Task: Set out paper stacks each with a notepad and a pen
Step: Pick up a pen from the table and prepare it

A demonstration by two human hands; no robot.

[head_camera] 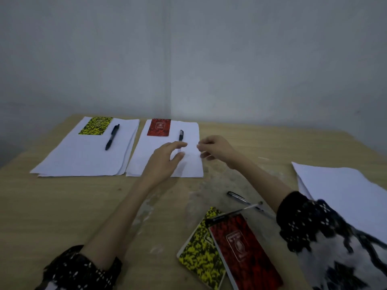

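Observation:
Two paper stacks lie at the back of the table. The left stack (88,152) carries a yellow notepad (95,126) and a black pen (112,137). The middle stack (146,155) carries a red notepad (158,127) and a black pen (181,135) whose lower half is behind my fingers. My left hand (165,159) hovers over that stack with relaxed fingers near the pen. My right hand (215,148) is at the stack's right edge, fingers loosely bent, holding nothing that I can see. A third paper stack (343,189) lies at the right.
Near the front edge lie a spare yellow notepad (201,248) and a spare red notepad (245,250) overlapping it. Two loose pens (238,197) lie just behind them. The wooden table (62,206) meets grey walls at the back.

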